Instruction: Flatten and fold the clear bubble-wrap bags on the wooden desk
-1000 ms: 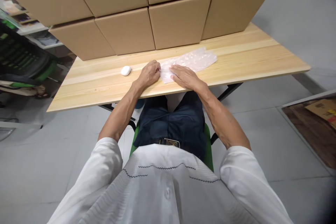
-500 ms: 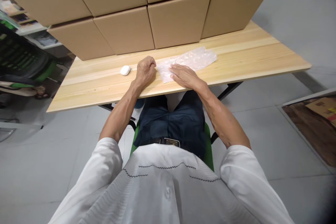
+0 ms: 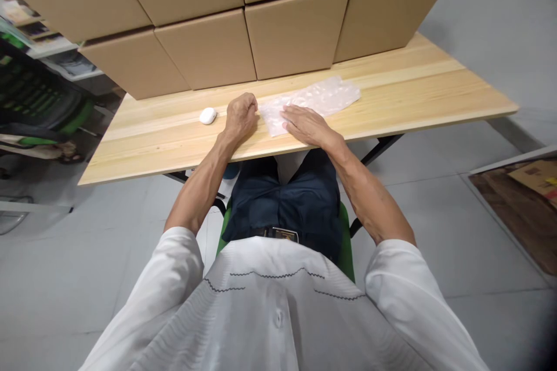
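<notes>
A crumpled, see-through piece of bubble wrap (image 3: 328,95) lies on the wooden table (image 3: 418,90). My right hand (image 3: 304,124) rests flat on its near left part, fingers stretched out towards the left. Just past the left end of the wrap is my left hand (image 3: 241,116), closed with its fingers curled in. Its fingertips are at or very near the wrap's edge; whether they pinch anything is hidden. To the left of that hand sits a small white rounded case (image 3: 208,116).
Cardboard boxes (image 3: 296,35) are stacked in two rows along the table's far side. At the left stand a black and green chair (image 3: 43,93) and a shelf (image 3: 65,61). An opened carton (image 3: 535,177) lies on the right, by a brown floor area.
</notes>
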Available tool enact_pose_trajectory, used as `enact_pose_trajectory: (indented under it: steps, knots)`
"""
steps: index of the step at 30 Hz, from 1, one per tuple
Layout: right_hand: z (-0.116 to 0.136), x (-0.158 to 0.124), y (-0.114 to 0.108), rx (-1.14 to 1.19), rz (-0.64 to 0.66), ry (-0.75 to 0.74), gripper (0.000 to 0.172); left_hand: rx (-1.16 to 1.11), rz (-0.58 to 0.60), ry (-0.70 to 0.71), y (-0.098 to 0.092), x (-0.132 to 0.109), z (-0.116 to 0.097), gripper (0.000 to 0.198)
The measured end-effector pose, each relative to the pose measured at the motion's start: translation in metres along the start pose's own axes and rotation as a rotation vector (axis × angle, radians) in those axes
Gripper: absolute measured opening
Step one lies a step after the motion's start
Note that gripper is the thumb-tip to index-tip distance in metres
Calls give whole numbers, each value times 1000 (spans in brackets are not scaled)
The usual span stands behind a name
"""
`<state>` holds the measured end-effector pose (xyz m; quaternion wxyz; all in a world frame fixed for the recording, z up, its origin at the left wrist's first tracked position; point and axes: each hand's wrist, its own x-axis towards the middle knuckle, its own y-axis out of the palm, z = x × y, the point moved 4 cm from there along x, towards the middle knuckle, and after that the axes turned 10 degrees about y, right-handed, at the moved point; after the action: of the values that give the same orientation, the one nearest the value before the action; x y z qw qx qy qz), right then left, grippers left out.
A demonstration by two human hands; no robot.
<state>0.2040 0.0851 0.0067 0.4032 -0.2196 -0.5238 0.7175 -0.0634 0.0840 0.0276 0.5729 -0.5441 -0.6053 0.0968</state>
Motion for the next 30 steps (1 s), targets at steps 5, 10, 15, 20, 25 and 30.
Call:
enact_pose_trajectory:
  steps: [5,10,15,20,25,30]
  knots:
    - [-4,1,3,15,-12,-19,75,12,5,14,1,-1,2,19]
    - [-3,1,2,11,-1,-13,76,24,-6,26,2,-1,3,19]
    - [-3,1,2,28,-9,-14,75,35,-7,58,4,-1,3,18]
    - [0,-1,-1,12,-6,3,75,40,-5,67,5,-2,4,19]
    - [1,-1,-2,15,-6,-3,74,41,6,72,5,-1,4,21]
    - [-2,1,2,11,-15,-8,73,42,6,69,6,-1,5,19]
